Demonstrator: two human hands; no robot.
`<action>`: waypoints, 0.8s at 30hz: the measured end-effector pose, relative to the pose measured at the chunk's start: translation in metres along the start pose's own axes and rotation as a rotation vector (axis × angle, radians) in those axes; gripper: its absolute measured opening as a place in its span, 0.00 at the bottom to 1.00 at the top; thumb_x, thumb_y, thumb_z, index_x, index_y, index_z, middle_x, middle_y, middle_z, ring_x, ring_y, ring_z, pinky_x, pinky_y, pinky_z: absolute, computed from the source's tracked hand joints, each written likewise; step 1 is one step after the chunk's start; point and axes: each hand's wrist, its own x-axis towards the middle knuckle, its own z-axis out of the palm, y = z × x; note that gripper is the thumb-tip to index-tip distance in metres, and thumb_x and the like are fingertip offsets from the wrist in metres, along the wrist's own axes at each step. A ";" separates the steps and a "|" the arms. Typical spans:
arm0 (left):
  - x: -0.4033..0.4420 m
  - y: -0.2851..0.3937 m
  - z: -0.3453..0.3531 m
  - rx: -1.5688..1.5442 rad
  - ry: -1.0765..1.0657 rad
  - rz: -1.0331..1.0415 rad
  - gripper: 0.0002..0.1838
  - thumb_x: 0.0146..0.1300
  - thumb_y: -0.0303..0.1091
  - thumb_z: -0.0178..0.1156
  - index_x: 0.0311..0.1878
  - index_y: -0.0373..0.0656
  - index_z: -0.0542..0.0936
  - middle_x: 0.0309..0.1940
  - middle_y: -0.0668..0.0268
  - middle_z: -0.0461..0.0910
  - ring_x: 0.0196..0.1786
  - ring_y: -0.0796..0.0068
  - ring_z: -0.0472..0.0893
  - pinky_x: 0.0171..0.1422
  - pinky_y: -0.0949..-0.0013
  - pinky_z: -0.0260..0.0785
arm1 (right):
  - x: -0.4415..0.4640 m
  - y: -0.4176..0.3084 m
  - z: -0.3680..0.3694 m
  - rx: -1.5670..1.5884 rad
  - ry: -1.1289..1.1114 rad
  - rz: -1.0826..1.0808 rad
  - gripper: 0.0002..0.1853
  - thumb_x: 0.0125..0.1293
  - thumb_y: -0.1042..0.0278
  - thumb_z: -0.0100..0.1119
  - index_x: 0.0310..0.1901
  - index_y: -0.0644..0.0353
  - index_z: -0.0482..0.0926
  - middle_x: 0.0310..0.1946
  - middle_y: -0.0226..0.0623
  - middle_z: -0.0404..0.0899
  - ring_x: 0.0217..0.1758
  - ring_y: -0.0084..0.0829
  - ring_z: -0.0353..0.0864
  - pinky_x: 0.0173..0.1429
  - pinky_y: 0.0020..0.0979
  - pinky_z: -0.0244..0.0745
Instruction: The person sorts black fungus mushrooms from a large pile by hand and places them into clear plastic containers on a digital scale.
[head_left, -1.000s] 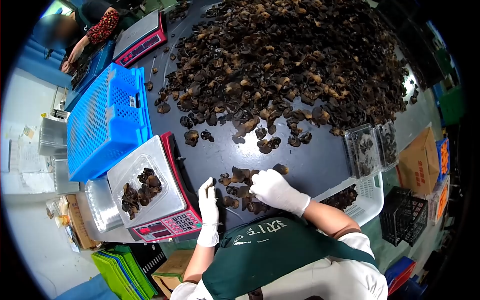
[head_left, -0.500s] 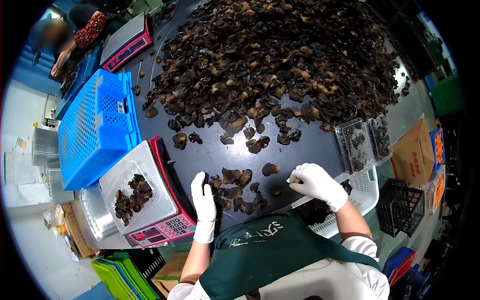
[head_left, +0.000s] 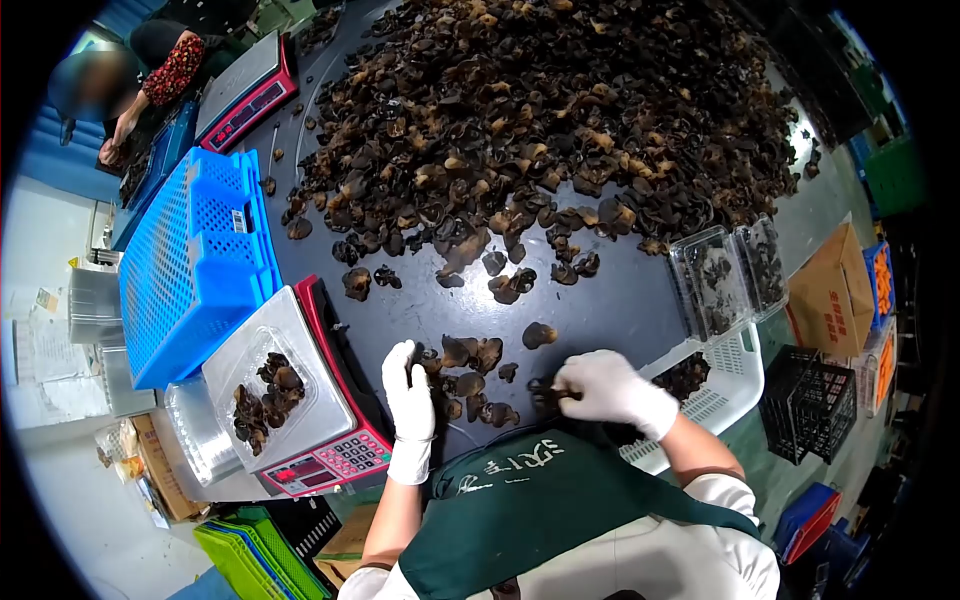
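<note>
White-gloved right hand [head_left: 612, 390] has shifted toward the grey worktop's [head_left: 622, 322] near edge, pinching dark-brown fungus [head_left: 546, 394]; white-gloved left hand [head_left: 410, 400], fingers together, seemingly fences loose pieces [head_left: 461, 352].

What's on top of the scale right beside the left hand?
On the scale sits a clear plastic tray holding dark wood ear mushrooms. The mushrooms cover the tray's floor beneath them, so that part can't be seen.

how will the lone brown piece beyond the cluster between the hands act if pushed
The piece is probably light, looking smaller than the right hand. It may flex, given its leaf-like look. Lying low and broad, it would likely slide rather than roll.
</note>
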 end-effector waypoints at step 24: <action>0.018 0.034 0.007 0.096 -0.292 0.185 0.13 0.62 0.24 0.54 0.48 0.42 0.82 0.54 0.55 0.74 0.59 0.57 0.73 0.66 0.61 0.63 | 0.093 0.001 -0.002 -0.308 0.719 -0.155 0.24 0.59 0.57 0.60 0.57 0.57 0.75 0.54 0.42 0.73 0.60 0.44 0.68 0.64 0.47 0.62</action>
